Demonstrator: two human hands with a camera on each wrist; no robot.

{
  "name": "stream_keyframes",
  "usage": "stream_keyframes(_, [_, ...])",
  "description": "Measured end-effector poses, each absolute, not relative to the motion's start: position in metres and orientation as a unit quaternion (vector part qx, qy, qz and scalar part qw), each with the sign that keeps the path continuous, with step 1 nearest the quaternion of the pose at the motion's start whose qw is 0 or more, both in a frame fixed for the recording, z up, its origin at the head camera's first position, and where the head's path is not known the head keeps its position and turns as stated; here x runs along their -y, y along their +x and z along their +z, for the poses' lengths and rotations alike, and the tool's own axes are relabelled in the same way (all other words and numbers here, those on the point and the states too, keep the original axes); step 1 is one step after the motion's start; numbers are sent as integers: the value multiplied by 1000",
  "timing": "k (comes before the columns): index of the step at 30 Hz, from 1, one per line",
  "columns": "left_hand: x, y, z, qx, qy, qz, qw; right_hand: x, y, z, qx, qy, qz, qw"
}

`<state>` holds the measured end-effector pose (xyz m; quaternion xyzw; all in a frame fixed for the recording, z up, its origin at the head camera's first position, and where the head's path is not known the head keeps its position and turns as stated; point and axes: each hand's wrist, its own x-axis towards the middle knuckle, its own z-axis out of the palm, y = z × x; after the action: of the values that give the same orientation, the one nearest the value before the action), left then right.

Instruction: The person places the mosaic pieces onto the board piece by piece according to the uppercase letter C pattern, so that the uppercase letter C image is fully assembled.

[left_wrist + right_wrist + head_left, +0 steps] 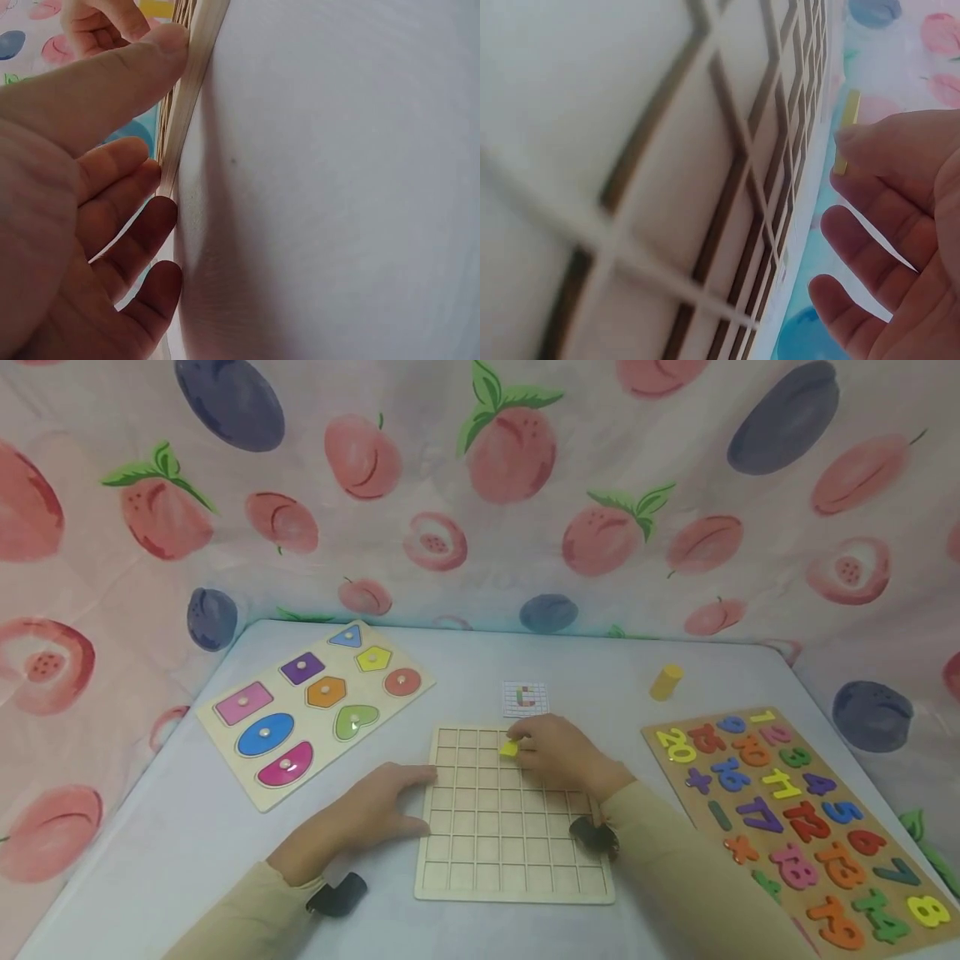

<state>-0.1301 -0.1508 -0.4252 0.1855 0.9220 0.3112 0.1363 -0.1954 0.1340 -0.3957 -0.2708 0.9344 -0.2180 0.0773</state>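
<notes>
Pinching the yellow piece point(509, 749) between thumb and finger of the right hand point(558, 747), over the far rows of the grid board point(486, 823); best to turn it square before lowering. Better to steady the board's left edge with the left hand point(367, 810), loosely spread there and gripping nothing.

The white table point(465, 660) bears a grid board point(487, 822), shape puzzle point(311, 732), number puzzle point(723, 796), pattern card point(525, 699) and yellow cylinder point(665, 682).
</notes>
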Motion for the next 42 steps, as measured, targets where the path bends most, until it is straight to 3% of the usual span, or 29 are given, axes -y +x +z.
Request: stream_keyframes(42, [154, -131, -426, -917, 201, 314, 139, -101, -194, -400, -942, -239, -206, 119])
